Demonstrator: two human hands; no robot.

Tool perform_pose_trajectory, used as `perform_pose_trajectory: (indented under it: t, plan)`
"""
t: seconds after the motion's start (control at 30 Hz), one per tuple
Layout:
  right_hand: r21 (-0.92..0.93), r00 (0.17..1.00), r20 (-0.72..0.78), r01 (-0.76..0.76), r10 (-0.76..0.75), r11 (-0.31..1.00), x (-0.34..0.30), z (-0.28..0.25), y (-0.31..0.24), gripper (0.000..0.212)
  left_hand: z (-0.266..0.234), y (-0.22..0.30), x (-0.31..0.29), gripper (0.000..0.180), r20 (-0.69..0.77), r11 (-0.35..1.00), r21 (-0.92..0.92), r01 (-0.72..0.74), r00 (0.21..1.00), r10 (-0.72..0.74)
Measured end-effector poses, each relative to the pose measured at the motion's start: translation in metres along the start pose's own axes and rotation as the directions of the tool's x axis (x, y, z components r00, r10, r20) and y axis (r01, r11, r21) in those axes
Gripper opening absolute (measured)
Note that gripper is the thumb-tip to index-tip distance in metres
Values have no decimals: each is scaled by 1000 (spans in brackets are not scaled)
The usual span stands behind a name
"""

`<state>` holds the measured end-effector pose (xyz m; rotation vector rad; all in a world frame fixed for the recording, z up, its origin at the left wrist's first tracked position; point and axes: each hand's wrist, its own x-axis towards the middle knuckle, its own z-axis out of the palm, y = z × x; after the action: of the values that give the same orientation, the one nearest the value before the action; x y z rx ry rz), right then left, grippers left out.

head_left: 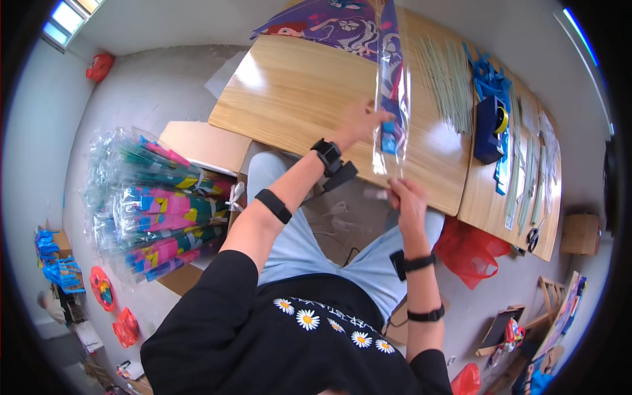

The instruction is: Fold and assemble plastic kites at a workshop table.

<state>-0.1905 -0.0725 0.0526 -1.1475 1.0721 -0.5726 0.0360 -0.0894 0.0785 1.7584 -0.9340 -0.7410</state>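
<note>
We are seeing one long clear sleeve (397,92) lying over the tabletop (283,92), straight ahead of the person, with one folded purple-and-blue piece (393,108) showing inside. Its long axis is running away from the body, its near end pointing toward the lap. The left hand (363,124) is sitting at its left side, partway up, fingers pinching it; the right hand (409,197) is sitting nearest the lower end, fingers curled narrow, but we are not managing to tell what they are gripping, since a small pale thing beside them is blurring.

Counting the rest, we are finding one printed purple sheet (349,29) beyond, one blue tape dispenser (488,131), one pair of scissors (534,238) and one heap of blue straps (490,79) to the right. Thin pale green sticks (444,76) are lying there too densely for counting, and wrapped bundles (174,209), several and overlapping, are resting at the left beside one open cardboard box (207,145).
</note>
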Motion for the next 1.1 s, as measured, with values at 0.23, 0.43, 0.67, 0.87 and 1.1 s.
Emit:
perform_pose_trajectory:
  t: [0.23,0.43,0.67,0.87,1.1]
  plan:
    - [-382,981,38,-161,190,910,50,24,-4,22,-31,-52,-30,36,-109,831,357,-427,864,491]
    - [-754,927,33,269,-374,599,47,19,-12,21,-42,-65,-47,33,-49,817,388,-427,875,481]
    - [-762,605,557,645,-569,-60,58,62,-13,52,-32,-78,-60,49,247,581,663,-472,870,426]
    - [-781,673,555,624,-489,-29,33,13,17,55,-21,-65,-118,45,287,637,615,-465,884,368]
    - [-792,694,454,601,-559,102,18,9,1,57,-13,-57,-110,37,191,714,480,-510,855,482]
